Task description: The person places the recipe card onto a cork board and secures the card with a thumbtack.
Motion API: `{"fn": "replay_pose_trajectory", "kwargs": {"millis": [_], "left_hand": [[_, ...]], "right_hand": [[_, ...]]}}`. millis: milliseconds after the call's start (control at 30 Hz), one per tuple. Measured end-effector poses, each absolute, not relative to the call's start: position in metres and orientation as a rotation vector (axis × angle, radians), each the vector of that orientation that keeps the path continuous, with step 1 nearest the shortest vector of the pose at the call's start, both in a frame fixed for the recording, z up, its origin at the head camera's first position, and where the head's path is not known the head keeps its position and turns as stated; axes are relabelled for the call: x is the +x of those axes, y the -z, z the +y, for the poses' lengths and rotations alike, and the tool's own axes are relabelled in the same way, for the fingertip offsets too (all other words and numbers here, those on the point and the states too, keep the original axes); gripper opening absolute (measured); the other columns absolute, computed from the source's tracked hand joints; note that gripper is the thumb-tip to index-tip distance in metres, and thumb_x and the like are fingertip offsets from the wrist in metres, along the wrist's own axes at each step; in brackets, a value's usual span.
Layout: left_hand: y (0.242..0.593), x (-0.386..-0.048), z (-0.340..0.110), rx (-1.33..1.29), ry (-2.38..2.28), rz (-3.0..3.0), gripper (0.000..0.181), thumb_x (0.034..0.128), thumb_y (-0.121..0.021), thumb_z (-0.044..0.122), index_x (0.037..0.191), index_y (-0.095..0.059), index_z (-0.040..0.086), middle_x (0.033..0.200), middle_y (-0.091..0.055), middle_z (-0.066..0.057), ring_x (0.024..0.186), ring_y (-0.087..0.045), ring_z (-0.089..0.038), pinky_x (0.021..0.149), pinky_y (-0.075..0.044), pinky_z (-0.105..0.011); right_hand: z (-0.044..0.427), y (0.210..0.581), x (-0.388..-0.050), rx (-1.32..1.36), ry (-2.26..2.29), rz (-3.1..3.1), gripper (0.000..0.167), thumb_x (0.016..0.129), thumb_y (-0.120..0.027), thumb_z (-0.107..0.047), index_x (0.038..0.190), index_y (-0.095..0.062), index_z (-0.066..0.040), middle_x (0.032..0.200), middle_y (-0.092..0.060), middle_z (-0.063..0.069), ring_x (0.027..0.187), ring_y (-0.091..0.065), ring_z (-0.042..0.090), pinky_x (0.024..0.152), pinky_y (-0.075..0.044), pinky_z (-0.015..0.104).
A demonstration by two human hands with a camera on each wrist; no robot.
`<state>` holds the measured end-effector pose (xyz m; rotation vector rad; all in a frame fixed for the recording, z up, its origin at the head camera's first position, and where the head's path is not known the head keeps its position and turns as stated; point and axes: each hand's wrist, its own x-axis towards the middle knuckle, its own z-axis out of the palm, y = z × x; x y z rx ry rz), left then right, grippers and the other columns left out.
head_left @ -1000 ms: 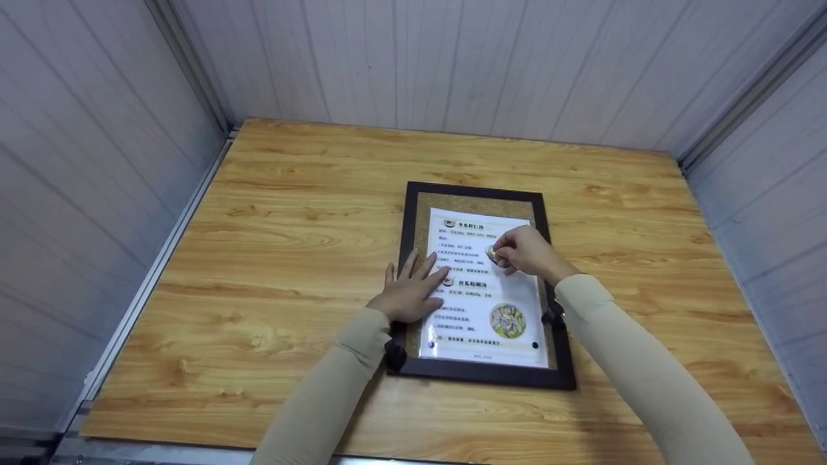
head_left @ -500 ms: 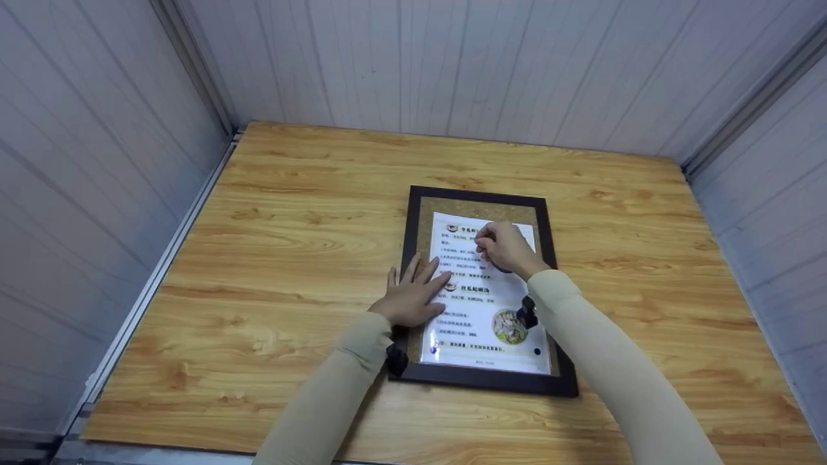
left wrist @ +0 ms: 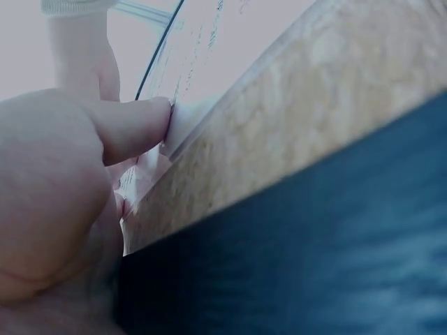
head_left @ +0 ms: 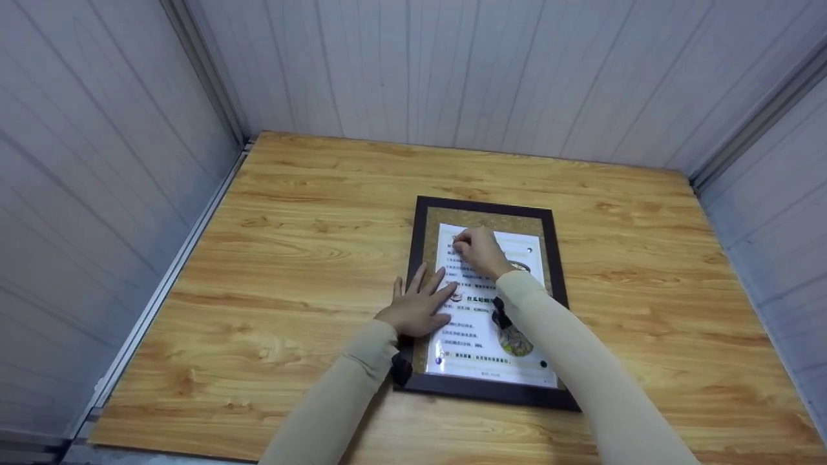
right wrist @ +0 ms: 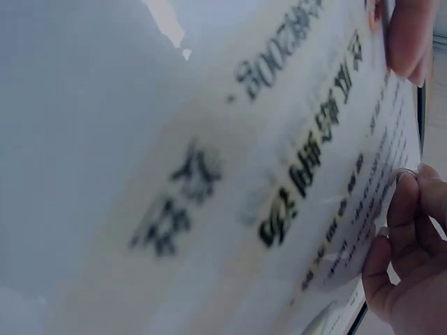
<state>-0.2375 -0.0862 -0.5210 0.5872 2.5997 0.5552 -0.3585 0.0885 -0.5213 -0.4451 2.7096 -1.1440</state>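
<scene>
A white laminated recipe sheet (head_left: 475, 352) lies on a cork board (head_left: 491, 217) with a dark frame (head_left: 484, 391). My left hand (head_left: 417, 314) rests with spread fingers across the left frame edge and the sheet's left side. Over the sheet's upper left part, my right hand (head_left: 481, 253) pinches a small shiny thumbtack (right wrist: 406, 172) between thumb and finger; little more than its rim shows. Tacks sit at the sheet's other corners: a silver tack (head_left: 530, 250) upper right, a purple tack (head_left: 439, 360) lower left and a dark tack (head_left: 544, 364) lower right.
The board lies right of centre on a wood-grain tabletop (head_left: 310, 290). Pale panel walls stand at the back (head_left: 387, 71), left (head_left: 97, 161) and right (head_left: 775, 232). Black wrist cameras hang near both cuffs.
My right hand has moved left across the sheet, from its right side to its upper left, uncovering the silver tack. The left hand stays on the sheet; the view has tilted slightly upward.
</scene>
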Motion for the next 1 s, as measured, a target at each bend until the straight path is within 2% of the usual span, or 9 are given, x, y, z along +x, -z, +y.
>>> {"fn": "replay_pose_trajectory", "kwargs": {"millis": [300,433,633,833,900,1000], "left_hand": [[0.523,-0.234,-0.087,0.609,-0.597,2.590,0.065,0.1026,-0.046,0.044,0.160,-0.020,0.026,0.166,0.002,-0.001,0.148,0.018,-0.029,0.110,0.008,-0.068],[0.524,-0.236,-0.086,0.609,-0.601,2.597,0.065,0.1023,-0.047,0.045,0.160,-0.021,0.027,0.166,0.001,0.000,0.148,0.018,-0.029,0.110,0.007,-0.069],[0.524,-0.236,-0.086,0.599,-0.581,2.605,0.066,0.1019,-0.046,0.046,0.160,-0.021,0.028,0.166,0.002,0.000,0.148,0.019,-0.028,0.110,0.008,-0.068],[0.523,-0.236,-0.087,0.612,-0.584,2.604,0.066,0.1022,-0.045,0.046,0.160,-0.020,0.027,0.166,0.002,0.000,0.148,0.019,-0.029,0.110,0.009,-0.067],[0.522,-0.236,-0.086,0.614,-0.583,2.609,0.066,0.1023,-0.046,0.046,0.160,-0.020,0.026,0.166,0.001,-0.001,0.148,0.018,-0.030,0.110,0.008,-0.068],[0.522,-0.236,-0.086,0.616,-0.561,2.614,0.066,0.1023,-0.045,0.047,0.160,-0.020,0.027,0.166,0.002,-0.001,0.148,0.018,-0.030,0.111,0.008,-0.068]], "right_hand": [[0.082,0.524,-0.372,-0.381,1.137,2.704,0.019,0.099,-0.061,-0.012,0.098,-0.077,-0.001,0.095,-0.072,0.012,0.088,-0.063,0.023,0.085,-0.050,0.038],[0.079,0.516,-0.376,-0.312,1.088,2.657,0.020,0.099,-0.061,-0.014,0.096,-0.077,-0.001,0.086,-0.069,0.008,0.077,-0.057,0.020,0.075,-0.048,0.034],[0.075,0.507,-0.381,-0.245,1.010,2.581,0.023,0.097,-0.064,-0.017,0.081,-0.073,-0.002,0.064,-0.055,0.000,0.058,-0.044,0.014,0.059,-0.040,0.028],[0.070,0.505,-0.388,-0.146,0.986,2.566,0.038,0.091,-0.067,-0.016,0.056,-0.051,-0.011,0.052,-0.038,-0.004,0.048,-0.033,0.011,0.049,-0.031,0.027],[0.069,0.505,-0.391,-0.123,0.969,2.567,0.044,0.090,-0.066,-0.017,0.053,-0.042,-0.014,0.051,-0.033,-0.004,0.047,-0.030,0.011,0.047,-0.028,0.028],[0.067,0.505,-0.392,-0.088,0.973,2.571,0.045,0.089,-0.068,-0.016,0.053,-0.041,-0.015,0.050,-0.034,-0.004,0.046,-0.031,0.011,0.047,-0.028,0.028]]}}
